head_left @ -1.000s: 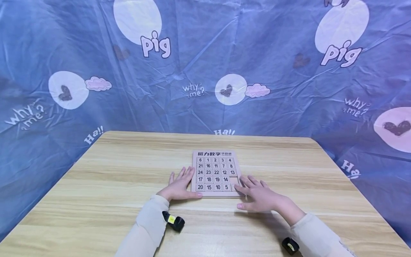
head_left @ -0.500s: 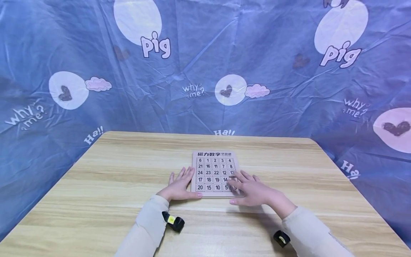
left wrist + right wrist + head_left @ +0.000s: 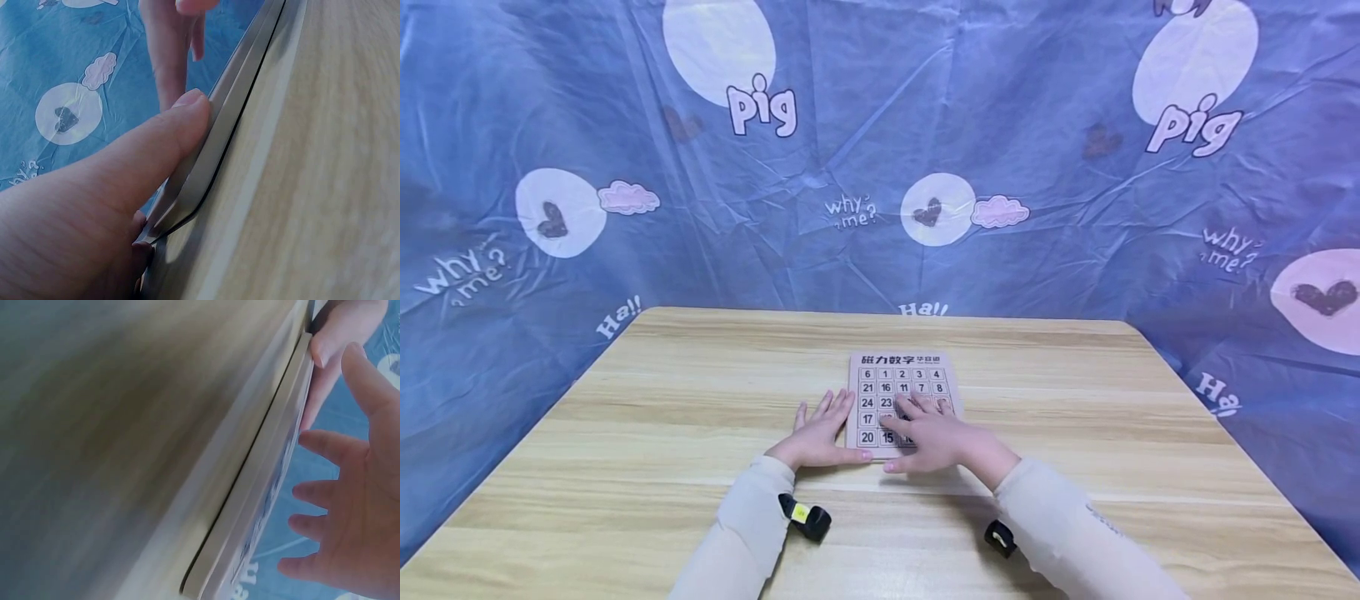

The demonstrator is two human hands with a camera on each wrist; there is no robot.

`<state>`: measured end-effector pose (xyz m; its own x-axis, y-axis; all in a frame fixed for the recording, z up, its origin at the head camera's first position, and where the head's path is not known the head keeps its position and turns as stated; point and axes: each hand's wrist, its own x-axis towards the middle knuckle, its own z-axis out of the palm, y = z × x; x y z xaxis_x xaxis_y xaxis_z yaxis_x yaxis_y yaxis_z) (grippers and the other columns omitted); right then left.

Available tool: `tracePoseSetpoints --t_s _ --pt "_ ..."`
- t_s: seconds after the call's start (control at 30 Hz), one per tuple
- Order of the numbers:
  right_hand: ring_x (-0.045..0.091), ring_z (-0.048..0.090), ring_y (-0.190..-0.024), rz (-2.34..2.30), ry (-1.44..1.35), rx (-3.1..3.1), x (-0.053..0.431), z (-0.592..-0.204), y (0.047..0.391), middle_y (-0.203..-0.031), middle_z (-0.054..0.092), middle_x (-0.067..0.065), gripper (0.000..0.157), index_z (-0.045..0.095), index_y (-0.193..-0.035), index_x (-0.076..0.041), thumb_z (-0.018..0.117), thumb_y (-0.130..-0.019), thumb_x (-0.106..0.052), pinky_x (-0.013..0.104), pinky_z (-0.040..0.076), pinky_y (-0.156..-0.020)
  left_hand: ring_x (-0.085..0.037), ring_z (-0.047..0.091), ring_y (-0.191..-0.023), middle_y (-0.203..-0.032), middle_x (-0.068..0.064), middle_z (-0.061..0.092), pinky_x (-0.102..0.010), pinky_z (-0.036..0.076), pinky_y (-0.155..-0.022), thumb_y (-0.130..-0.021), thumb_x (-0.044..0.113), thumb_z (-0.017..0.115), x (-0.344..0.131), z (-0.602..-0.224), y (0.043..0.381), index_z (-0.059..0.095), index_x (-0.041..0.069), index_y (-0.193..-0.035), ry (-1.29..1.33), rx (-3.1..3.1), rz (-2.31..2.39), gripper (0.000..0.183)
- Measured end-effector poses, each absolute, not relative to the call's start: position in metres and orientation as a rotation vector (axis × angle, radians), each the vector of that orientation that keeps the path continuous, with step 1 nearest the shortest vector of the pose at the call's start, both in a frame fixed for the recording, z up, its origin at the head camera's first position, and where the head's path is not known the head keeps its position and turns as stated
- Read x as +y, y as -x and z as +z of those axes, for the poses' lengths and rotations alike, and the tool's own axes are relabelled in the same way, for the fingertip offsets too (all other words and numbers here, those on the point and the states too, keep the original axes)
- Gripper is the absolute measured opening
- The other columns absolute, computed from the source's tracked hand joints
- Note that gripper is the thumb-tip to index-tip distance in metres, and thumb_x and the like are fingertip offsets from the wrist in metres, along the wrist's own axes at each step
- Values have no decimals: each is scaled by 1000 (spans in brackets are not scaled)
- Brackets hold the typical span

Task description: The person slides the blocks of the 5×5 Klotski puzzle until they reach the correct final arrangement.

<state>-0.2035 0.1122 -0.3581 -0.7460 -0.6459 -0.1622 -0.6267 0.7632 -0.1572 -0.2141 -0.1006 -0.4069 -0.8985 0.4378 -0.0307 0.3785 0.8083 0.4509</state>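
Note:
A number sliding puzzle (image 3: 901,360) lies flat on the table, its pale tiles set in a square grid under a printed title. At its left side rests my left hand (image 3: 820,435), fingers spread along the edge and thumb on the front left corner; the left wrist view shows that thumb (image 3: 181,125) pressing on the rim. My right hand (image 3: 934,437) reaches over the lower right of the grid, index fingertip at tile 18. Its fingers are spread and fairly straight in the right wrist view, and they hide several tiles in the lower rows.
The wooden table (image 3: 700,367) extends around the puzzle on all sides. Behind it hangs a blue printed cloth (image 3: 865,275). A black wrist device (image 3: 811,522) sits at the left sleeve, and another black device (image 3: 1000,538) at the right one.
My right hand has moved left across the puzzle, from the lower right corner to about tile 18. Tile 9, in the bottom right earlier, is now covered. The left hand has stayed put.

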Motion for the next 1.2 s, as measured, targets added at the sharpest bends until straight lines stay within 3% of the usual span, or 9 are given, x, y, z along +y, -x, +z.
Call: tracePoseSetpoints --t_s 0.37,1.2 --pt "39 9 -125 -84 989 2742 100 -361 205 -140 14 16 73 34 -134 -21 45 -74 -63 61 8 -92 -29 1 -128 -142 -11 9 -53 -8 -95 -67 65 54 -101 -407 214 13 7 -138 -643 2858 664 101" --pt "38 9 -125 -67 961 2780 121 -364 206 -140 15 14 70 36 -133 -22 47 -75 -61 61 7 -92 -29 0 -128 -142 -11 8 -53 -10 -95 -66 65 55 -101 -407 215 13 7 -138 -637 2850 675 102"
